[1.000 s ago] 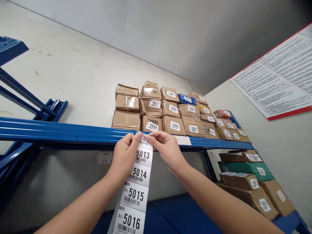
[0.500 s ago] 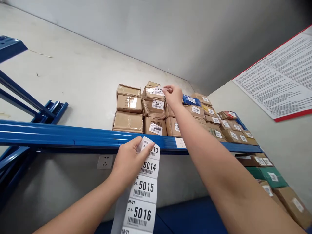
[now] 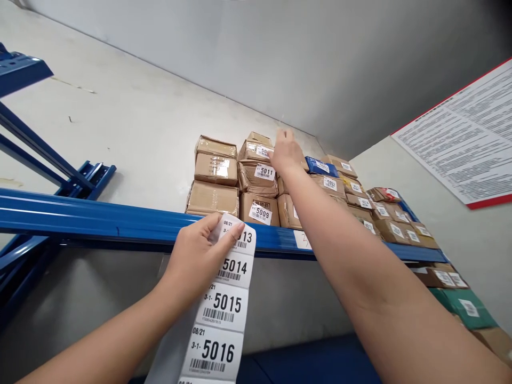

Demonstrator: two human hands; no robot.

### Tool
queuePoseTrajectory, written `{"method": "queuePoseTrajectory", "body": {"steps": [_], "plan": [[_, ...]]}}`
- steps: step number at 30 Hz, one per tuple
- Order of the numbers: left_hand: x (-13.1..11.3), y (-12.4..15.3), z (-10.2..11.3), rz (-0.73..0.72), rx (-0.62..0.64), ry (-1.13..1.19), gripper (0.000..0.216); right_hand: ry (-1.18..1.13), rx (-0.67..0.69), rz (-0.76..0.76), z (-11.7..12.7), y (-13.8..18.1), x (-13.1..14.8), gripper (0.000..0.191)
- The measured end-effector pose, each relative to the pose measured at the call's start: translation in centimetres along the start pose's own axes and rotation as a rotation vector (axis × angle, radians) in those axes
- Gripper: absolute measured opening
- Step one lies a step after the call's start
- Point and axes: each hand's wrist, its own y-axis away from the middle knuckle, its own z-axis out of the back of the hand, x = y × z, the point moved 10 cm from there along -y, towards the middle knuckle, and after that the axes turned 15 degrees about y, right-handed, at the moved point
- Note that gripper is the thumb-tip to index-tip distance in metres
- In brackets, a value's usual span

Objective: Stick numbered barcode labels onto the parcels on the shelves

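My left hand (image 3: 198,256) is closed on a strip of white numbered labels (image 3: 222,304), thumb across the top label. The strip hangs down, printed 5013 to 5016 with barcodes. My right hand (image 3: 287,152) is up at the top of a stack of cardboard boxes, slightly blurred, its fingers lifted and its thumb by a label (image 3: 263,151) on the upper box (image 3: 248,151). That label's last digits are hidden by the thumb. Below it sit a box (image 3: 258,178) labelled 5011 and a box (image 3: 258,202) labelled 5009.
A blue shelf beam (image 3: 100,218) runs across in front of the boxes. Left of the labelled stack are several boxes (image 3: 214,198) without numbered labels. Labelled parcels (image 3: 328,184) continue to the right, and a green parcel (image 3: 466,308) lies lower. A printed notice (image 3: 460,128) hangs on the wall.
My right hand's fingers have come off the label and lifted; the label now lies on the upper box. My left hand with the label strip has shifted slightly left in view.
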Motion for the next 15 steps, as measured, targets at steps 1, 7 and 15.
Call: {"method": "queuePoseTrajectory", "body": {"steps": [1, 7, 15], "plan": [[-0.1, 0.0, 0.0, 0.001, -0.01, -0.003, 0.043, -0.015, -0.011, 0.011, 0.1, -0.1, 0.0, 0.045], [-0.8, 0.0, 0.8, 0.007, -0.065, 0.038, 0.044, -0.256, 0.04, 0.036, -0.4, 0.8, -0.5, 0.028], [-2.9, 0.2, 1.7, -0.097, -0.189, -0.029, 0.049, -1.272, 0.761, 0.299, 3.6, 16.2, 8.1, 0.027]]}}
